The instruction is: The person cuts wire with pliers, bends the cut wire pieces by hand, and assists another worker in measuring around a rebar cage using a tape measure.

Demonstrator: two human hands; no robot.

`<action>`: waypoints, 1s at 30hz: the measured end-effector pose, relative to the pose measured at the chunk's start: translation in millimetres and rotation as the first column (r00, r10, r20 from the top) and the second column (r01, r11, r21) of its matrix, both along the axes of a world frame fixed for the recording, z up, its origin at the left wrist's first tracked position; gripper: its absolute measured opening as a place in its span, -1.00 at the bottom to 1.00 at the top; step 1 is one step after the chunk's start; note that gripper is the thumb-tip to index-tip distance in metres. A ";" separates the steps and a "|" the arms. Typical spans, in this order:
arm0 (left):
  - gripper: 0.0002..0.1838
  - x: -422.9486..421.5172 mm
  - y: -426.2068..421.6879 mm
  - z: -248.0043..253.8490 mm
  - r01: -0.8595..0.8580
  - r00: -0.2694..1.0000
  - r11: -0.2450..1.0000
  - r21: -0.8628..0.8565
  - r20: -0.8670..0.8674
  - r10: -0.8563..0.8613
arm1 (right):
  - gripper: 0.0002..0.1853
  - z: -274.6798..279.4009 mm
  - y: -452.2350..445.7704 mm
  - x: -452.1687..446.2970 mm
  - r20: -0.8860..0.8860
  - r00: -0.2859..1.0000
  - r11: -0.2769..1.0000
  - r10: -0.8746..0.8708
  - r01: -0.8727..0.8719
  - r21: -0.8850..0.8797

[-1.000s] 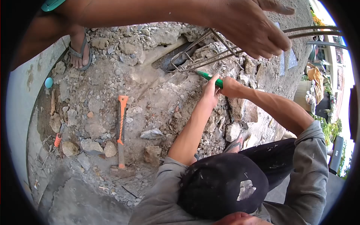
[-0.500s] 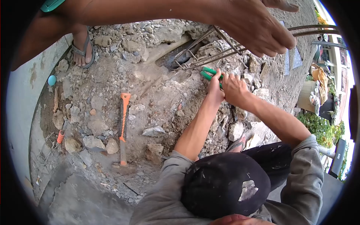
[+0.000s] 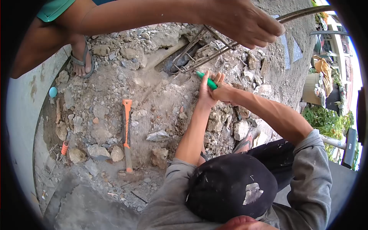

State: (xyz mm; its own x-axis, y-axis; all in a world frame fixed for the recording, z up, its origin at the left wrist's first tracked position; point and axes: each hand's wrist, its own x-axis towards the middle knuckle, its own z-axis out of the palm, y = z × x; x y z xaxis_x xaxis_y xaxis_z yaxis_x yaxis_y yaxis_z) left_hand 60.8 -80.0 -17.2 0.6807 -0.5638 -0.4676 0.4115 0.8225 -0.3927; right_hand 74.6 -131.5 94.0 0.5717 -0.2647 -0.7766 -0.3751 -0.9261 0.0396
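Observation:
My right hand (image 3: 251, 25) reaches across from the upper left, its fingers curled over the bars of a rebar cage (image 3: 211, 57). The cage is made of long steel bars with bent stirrups. Its lower end rests over a hole in the rubble, and the bars run on past my hand to the upper right. My left hand is out of view. Facing me, a co-worker in a black cap (image 3: 226, 180) and grey shirt holds green-handled pliers (image 3: 207, 80) in both hands, close to the cage's lower end. The pliers' jaws are hidden.
A hammer (image 3: 127, 134) with an orange and black handle lies on the rubble. An orange-handled tool (image 3: 64, 148) and a light blue ball-like object (image 3: 53, 92) lie at the left. A flip-flopped foot (image 3: 82, 59) stands at upper left. Plants and pots line the right edge.
My right hand and the bars have shifted left in view; its thumb, seen apart before, no longer shows. The co-worker's pliers have turned, and their green handles, spread before, now look together.

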 end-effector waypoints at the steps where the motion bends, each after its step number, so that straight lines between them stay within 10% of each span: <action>1: -0.68 3.2 -1.2 -1.8 -0.011 1.000 1.000 -0.002 0.006 0.011 | -0.63 -4.8 -4.0 3.8 -0.038 0.984 0.983 -0.175 0.177 0.050; 3: -0.57 -2.3 -2.0 -3.4 0.186 0.982 0.940 0.286 -0.030 -0.185 | -0.90 -23.3 -35.9 0.0 -0.588 0.584 0.392 -0.560 0.811 0.434; 4: -0.51 1.6 1.7 -4.6 0.275 0.953 0.896 0.349 0.021 -0.301 | -0.81 -21.4 -40.3 0.6 -0.643 0.524 0.292 -0.559 0.850 0.439; 7: -0.49 15.1 6.4 26.5 0.517 0.847 0.737 0.436 -0.138 -0.513 | -0.84 3.9 -38.8 17.3 -0.585 0.621 0.464 -0.522 0.782 0.415; 10: -0.44 22.7 -31.7 -19.1 0.406 0.912 0.728 0.553 -0.194 -0.361 | -0.61 27.6 -31.7 36.3 -0.069 0.968 0.948 0.243 -0.221 0.230; 11: -0.48 21.9 -31.0 -10.5 0.370 0.927 0.773 0.515 -0.155 -0.341 | -0.51 32.5 -17.7 28.0 0.078 0.763 0.766 0.642 -0.642 -0.032; 12: -0.51 21.4 -28.9 0.8 0.336 0.940 0.815 0.472 -0.117 -0.320 | -0.41 40.1 4.0 8.5 -0.004 0.680 0.663 0.734 -0.717 -0.218; 13: -0.53 20.6 -30.3 -2.9 0.345 0.934 0.811 0.473 -0.091 -0.344 | -0.49 25.6 5.2 -19.6 -0.058 0.365 0.284 0.929 -0.807 -0.518; 17: -0.56 7.8 -24.0 -15.1 0.348 0.930 0.807 0.478 -0.067 -0.361 | -0.58 -5.5 -17.3 -7.7 0.037 0.687 0.626 0.726 -0.637 -0.450; 20: -0.55 0.1 -17.6 -9.0 0.244 0.966 0.871 0.426 -0.032 -0.255 | -0.70 -4.8 -39.0 19.5 -0.010 0.959 0.957 0.284 -0.283 0.066; 23: -0.55 -2.7 -17.6 -0.8 0.031 0.983 0.960 0.280 0.164 -0.079 | -0.72 8.4 -55.2 27.5 -0.342 0.929 0.870 -0.145 0.284 0.403; 25: -0.59 0.2 -19.3 -8.6 0.247 0.952 0.854 0.457 0.049 -0.301 | -0.70 1.2 -67.4 29.4 -0.584 0.744 0.565 -0.326 0.648 0.510; 27: -0.62 -2.2 -24.6 -4.8 0.197 0.978 0.838 0.509 -0.039 -0.206 | -0.59 1.8 -62.9 27.7 -0.526 0.803 0.638 -0.278 0.564 0.524; 28: -0.63 -1.8 -20.2 6.9 0.237 0.968 0.747 0.622 -0.087 -0.235 | -0.54 18.6 -45.2 28.2 -0.354 0.934 0.890 -0.053 0.205 0.408; 30: -0.67 -6.3 -29.3 10.5 0.170 0.984 0.626 0.761 -0.100 -0.146 | -0.48 10.1 -50.9 -2.3 0.121 0.862 0.868 0.492 -0.497 0.013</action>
State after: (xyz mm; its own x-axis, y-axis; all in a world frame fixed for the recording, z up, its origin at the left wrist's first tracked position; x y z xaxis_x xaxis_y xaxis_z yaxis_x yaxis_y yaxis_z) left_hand 54.5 -109.3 -6.8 0.5966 -0.0937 -0.7971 0.5640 0.7556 0.3333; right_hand 72.3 -182.4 104.1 0.7012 0.1069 -0.7049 0.1325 -0.9910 -0.0185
